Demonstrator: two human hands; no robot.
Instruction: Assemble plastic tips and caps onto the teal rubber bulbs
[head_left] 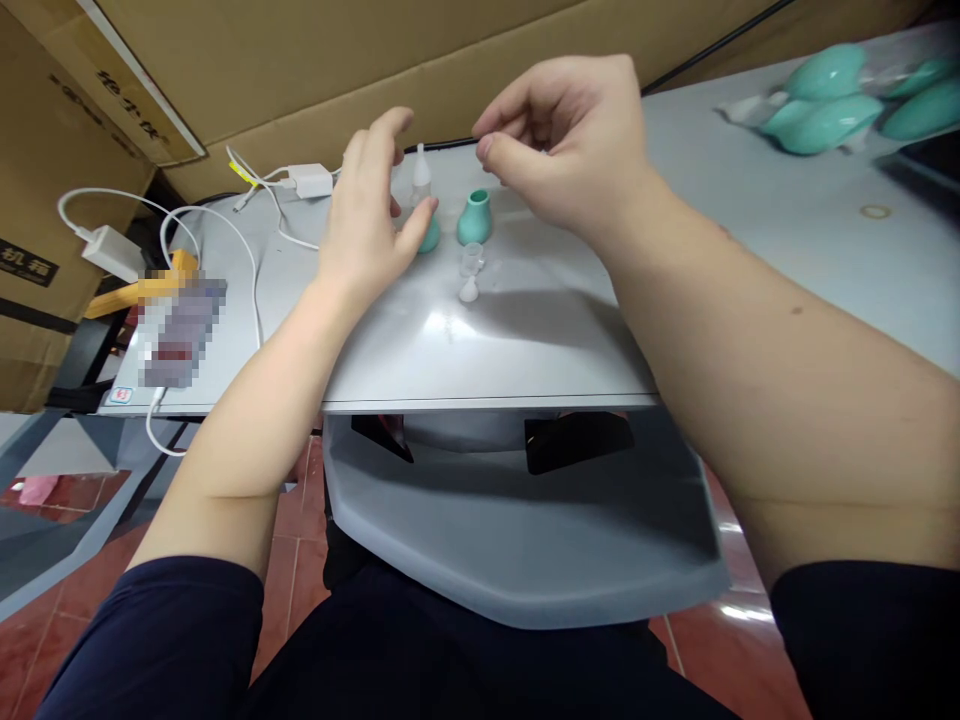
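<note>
1. In the head view, the left hand (371,190) hung over the bench (405,370), toward its back edge, thumb and fingers spread apart.
2. Just by that thumb stood a partly covered green bulb (429,237), with a white-tipped nozzle (421,175) rising above it; whether the thumb touched the bulb could not be told.
3. The right hand (574,140) was raised near the back edge, fingers curled and thumb close to the forefinger; whether the tips met or pinched anything could not be told.
4. Between the hands, nearer the back edge than the front, an open-necked green bulb (474,218) stood upright.
5. On its front-edge side came a small clear piece (472,260), then a small white piece (469,291).
6. Toward the front left corner lay a pixelated device (186,335) with a white cable (155,405), beside a yellow support (146,292).
7. A white adapter (310,181) rested near the back edge, left of the left hand.
8. More green bulbs (825,95), some in clear wrapping, lay toward the back right corner.
</note>
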